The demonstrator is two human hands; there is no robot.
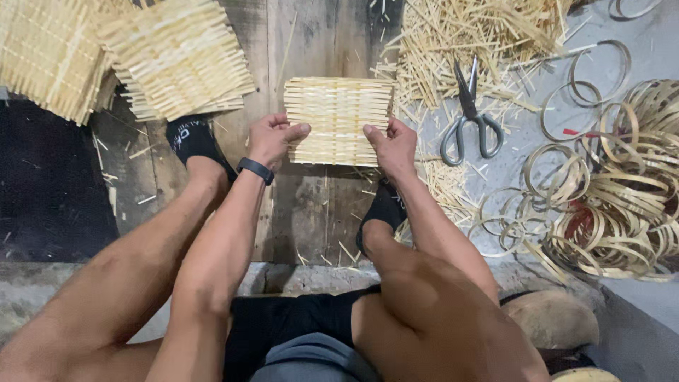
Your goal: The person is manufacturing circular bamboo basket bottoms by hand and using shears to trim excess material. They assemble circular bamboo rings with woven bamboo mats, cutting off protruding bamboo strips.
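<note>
From the head camera, a square woven bamboo mat (338,120) is held flat between both hands above the wooden board (311,205) on the floor, near the board's middle. The left hand (272,138) grips the mat's lower left edge, thumb lying over the top of the weave and fingers curled beneath; a black wristband (255,170) sits on that wrist. The right hand (392,147) clasps the lower right edge in the same way, thumb pressed on the slats. The mat thus lies between the two hands and reaches away from them toward the board's far edge.

Both feet in black socks (192,138) rest on the board, one just left of the left hand, the other below the right hand.

At the board's far left corner, stacks of finished woven mats (170,56) lie fanned over one another. Off the board's right edge, loose bamboo slivers (467,35) are heaped, with grey-handled scissors (470,117) lying beside them on the grey floor. Farther right lies a tangle of bamboo rings (622,205).
</note>
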